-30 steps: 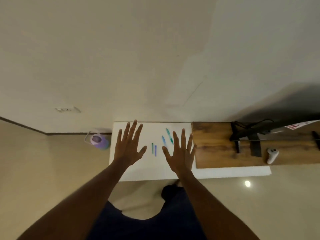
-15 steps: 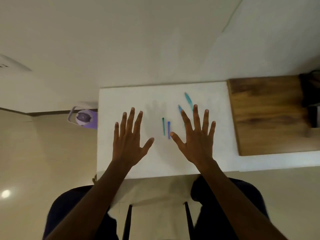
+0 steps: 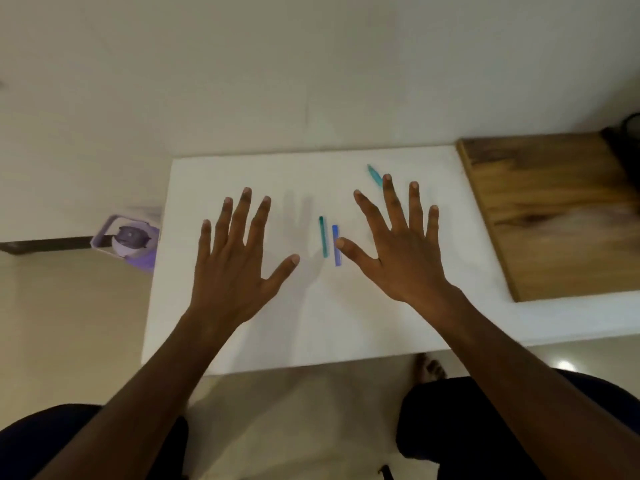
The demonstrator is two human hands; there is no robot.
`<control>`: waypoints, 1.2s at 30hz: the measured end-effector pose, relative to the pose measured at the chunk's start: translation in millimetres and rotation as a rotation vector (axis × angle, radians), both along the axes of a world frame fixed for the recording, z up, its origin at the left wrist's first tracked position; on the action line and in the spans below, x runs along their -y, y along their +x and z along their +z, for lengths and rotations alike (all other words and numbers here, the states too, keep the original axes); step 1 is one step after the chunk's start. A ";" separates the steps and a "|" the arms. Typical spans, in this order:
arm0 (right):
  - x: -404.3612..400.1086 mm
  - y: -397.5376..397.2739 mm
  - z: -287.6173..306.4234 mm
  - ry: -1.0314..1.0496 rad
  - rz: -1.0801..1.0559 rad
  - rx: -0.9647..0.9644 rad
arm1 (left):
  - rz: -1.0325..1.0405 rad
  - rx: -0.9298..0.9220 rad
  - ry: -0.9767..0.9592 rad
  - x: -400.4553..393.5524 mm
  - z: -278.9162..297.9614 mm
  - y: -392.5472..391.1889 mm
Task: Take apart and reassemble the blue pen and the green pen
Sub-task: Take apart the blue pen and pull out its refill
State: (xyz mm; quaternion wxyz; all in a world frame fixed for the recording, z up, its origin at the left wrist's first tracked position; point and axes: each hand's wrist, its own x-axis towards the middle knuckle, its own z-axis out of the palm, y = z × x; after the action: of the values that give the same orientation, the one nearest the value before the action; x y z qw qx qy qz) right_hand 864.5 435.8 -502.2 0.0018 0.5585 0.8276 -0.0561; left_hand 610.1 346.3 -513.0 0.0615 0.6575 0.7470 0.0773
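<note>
Two short pen pieces lie side by side on the white table (image 3: 346,327): a green piece (image 3: 323,236) and a blue piece (image 3: 336,244). A longer teal-green pen part (image 3: 374,173) lies farther back, partly hidden behind my right hand's fingers. A blue part seen earlier beside it is now covered by that hand. My left hand (image 3: 239,258) is spread flat with straight fingers, left of the pieces, holding nothing. My right hand (image 3: 398,244) is spread the same way just right of them, its thumb tip over the blue piece.
A wooden board (image 3: 554,216) lies on the table's right side, with a dark object (image 3: 627,133) at its far corner. A purple bottle (image 3: 133,242) stands on the floor left of the table. My knees and a bare foot (image 3: 429,367) are below the front edge.
The view has tilted down and closed in on the table. Both hands stay spread open; the right hand now covers the blue part near the teal one.
</note>
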 end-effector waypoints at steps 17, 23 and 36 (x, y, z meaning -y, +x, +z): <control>6.9 9.5 39.2 0.008 -0.034 -0.178 | -0.002 0.002 -0.032 37.0 33.3 11.2; -19.2 -4.3 17.9 -0.007 -0.019 -0.127 | -0.130 0.016 -0.101 -12.8 5.5 2.8; -20.1 -2.0 -16.4 -0.090 -0.156 -0.199 | -0.179 -0.061 -0.345 -0.7 -29.4 7.5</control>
State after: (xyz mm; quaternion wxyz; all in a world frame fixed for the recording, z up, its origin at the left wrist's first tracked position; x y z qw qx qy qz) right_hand 862.5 455.9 -518.7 -0.0597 0.6120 0.7745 -0.1483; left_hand 617.6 347.1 -542.4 0.1573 0.7031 0.6891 -0.0777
